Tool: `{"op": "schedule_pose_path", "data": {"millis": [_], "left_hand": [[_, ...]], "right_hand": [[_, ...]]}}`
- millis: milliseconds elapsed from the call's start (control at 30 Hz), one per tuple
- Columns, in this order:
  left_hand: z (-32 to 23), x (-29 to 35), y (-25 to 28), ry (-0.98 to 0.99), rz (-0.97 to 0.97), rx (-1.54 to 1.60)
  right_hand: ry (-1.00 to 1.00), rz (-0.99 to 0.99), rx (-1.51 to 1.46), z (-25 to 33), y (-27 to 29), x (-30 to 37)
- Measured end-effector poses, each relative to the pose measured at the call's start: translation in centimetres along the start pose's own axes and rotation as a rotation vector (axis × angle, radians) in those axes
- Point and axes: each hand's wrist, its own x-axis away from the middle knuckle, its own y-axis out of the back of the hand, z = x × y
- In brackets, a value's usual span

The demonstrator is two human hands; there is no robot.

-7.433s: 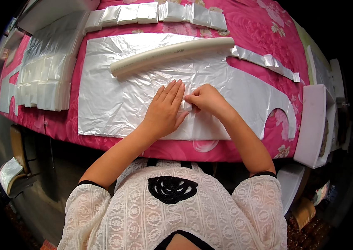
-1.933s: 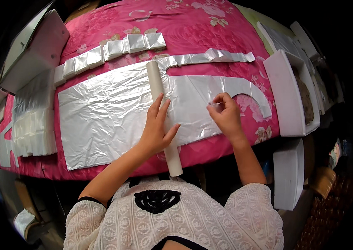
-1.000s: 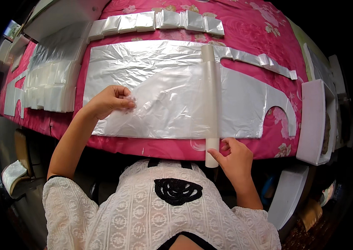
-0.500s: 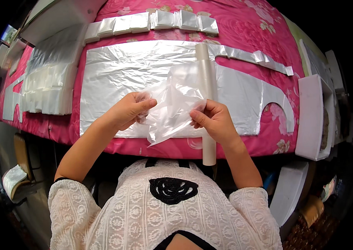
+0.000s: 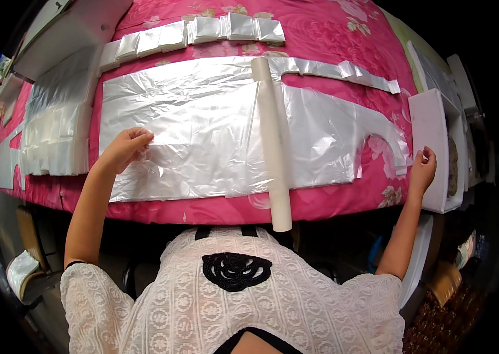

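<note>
A stack of shiny, translucent plastic sheets (image 5: 202, 118), cut like disposable aprons with curved notches at the right end, lies spread in front of me. Across it, running front to back, lies a pale roll or tube (image 5: 273, 147), its near end jutting past the table edge. My left hand (image 5: 128, 148) is closed in a pinch on a thin plastic sheet at the stack's left part. Out to the right, just past the stack's narrow end, my right hand (image 5: 423, 170) is raised beside a white foam box (image 5: 429, 118). Its fingers are curled; any clear film in them is too faint to see.
A pink flowered cloth (image 5: 320, 35) covers the table. Several folded plastic packets (image 5: 208, 28) stand in a row along the far side. More stacked packets (image 5: 58, 150) and a white box (image 5: 78, 35) are at the left. A chair (image 5: 28, 236) stands below left.
The crumpled clear sheet between my hands has been drawn out wide over the stack. My left hand moved left and my right hand swung far right, past the roll.
</note>
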Motion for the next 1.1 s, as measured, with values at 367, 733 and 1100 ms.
{"op": "schedule_pose_path", "data": {"millis": [367, 733, 1100], "left_hand": [[-2.1, -1.1, 3.3, -0.015, 0.04, -0.307], [-4.1, 0.4, -2.3, -0.773, -0.558, -1.258], [1.3, -3.5, -22.3, -0.951, -0.139, -0.978]], "right_hand": [[-0.007, 1.214, -0.157, 19.9, -1.1, 20.8], [-0.029, 1.211, -0.163, 18.6, -0.8, 20.6], [-0.021, 1.272, -0.129, 18.7, -1.0, 20.1]]}}
